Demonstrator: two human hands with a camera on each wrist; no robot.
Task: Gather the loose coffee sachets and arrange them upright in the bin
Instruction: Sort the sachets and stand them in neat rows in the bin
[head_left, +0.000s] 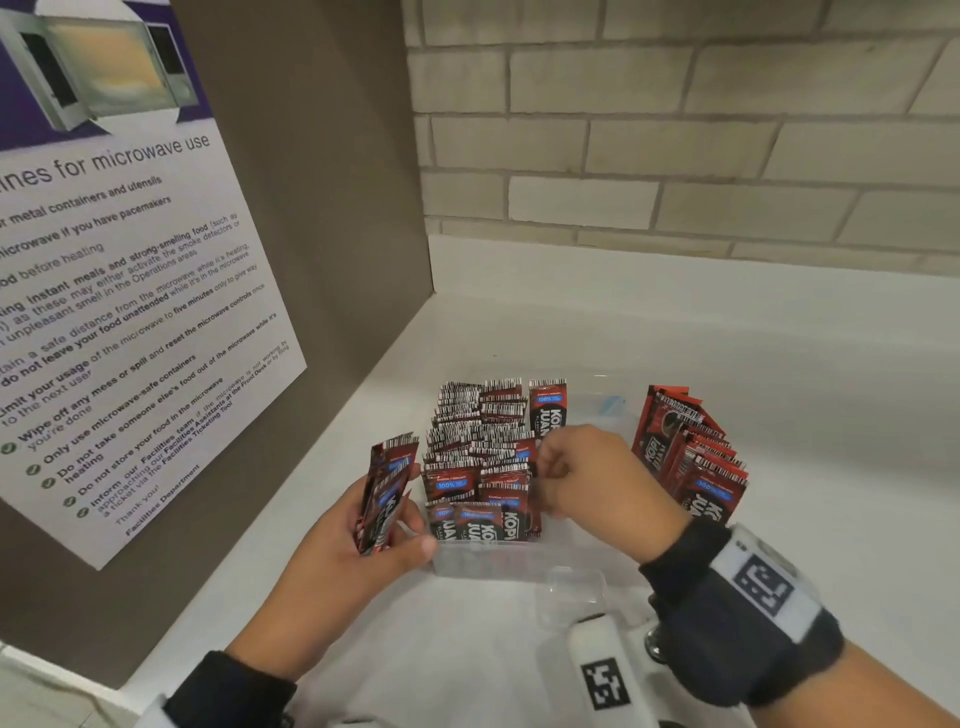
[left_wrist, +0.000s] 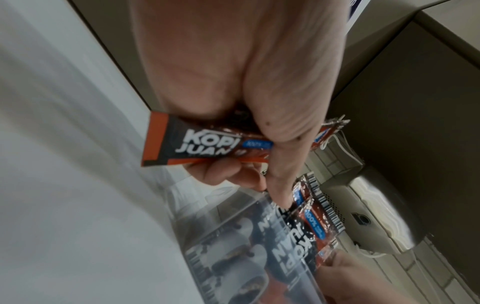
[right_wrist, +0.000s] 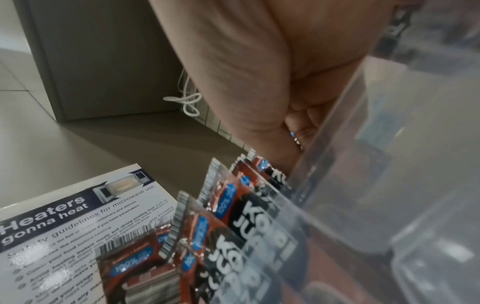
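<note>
A clear plastic bin (head_left: 493, 564) on the white counter holds several rows of red-and-black coffee sachets (head_left: 478, 441) standing upright. My left hand (head_left: 400, 514) grips a small stack of sachets (head_left: 389, 467) just left of the bin; the left wrist view shows the left hand (left_wrist: 259, 156) wrapped round the stack (left_wrist: 187, 144). My right hand (head_left: 550, 473) reaches over the bin's middle, its curled fingers pinching the top of a sachet among the rows. In the right wrist view, the right hand (right_wrist: 293, 131) has a sachet between thumb and fingers beside the bin wall (right_wrist: 350, 164).
Another leaning bunch of sachets (head_left: 691, 457) stands to the right of my right hand; whether it is inside the bin is unclear. A microwave-guidelines poster (head_left: 130, 312) hangs on the brown panel at left. A brick wall (head_left: 675, 130) backs the counter (head_left: 805, 374).
</note>
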